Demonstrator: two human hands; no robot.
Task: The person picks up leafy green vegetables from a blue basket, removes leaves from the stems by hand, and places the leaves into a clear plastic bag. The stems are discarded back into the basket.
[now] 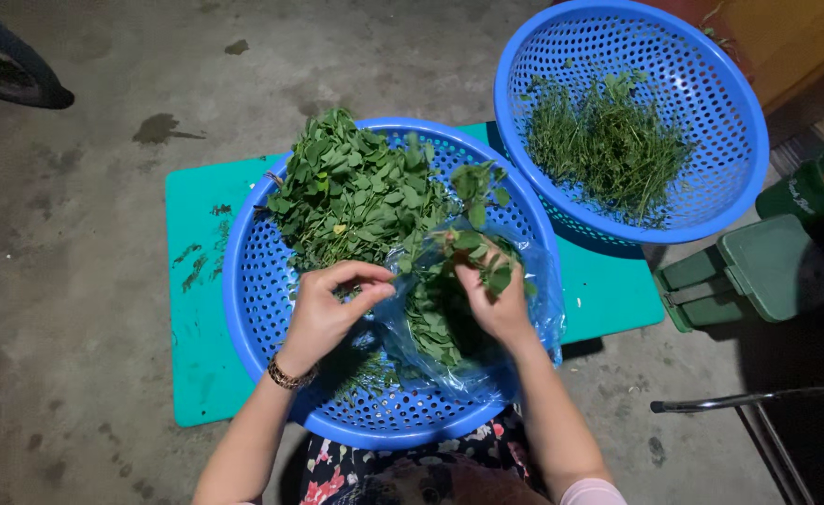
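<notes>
Leafy green sprigs [356, 192], small-leaved and heaped loose, fill the ten-to-twelve o'clock part of the round blue perforated plastic basket [253, 309] in the person's lap. The left hand [323, 309] pinches thumb to fingertips at the heap's near edge, closed on what seems a thin stem, though the view is too coarse to be sure. The right hand [496, 304] grips a sprig [477, 201] that stands up toward twelve o'clock, fingers curled around its stalk above a crumpled clear plastic bag [458, 365] holding more greens.

A second blue perforated basket [739, 112] at two o'clock holds a thin scatter of bare green stalks [608, 140], so I judge some picking done, yet the large heap and the bag's contents suggest most remains.

Both baskets overlap a teal rectangular mat [192, 281] on the stained concrete floor [75, 281]; their rims nearly touch at one o'clock. Open floor lies from eight to eleven o'clock. At three o'clock a green lidded plastic box [767, 266] crowds close, with a metal bar [748, 400] at four.
</notes>
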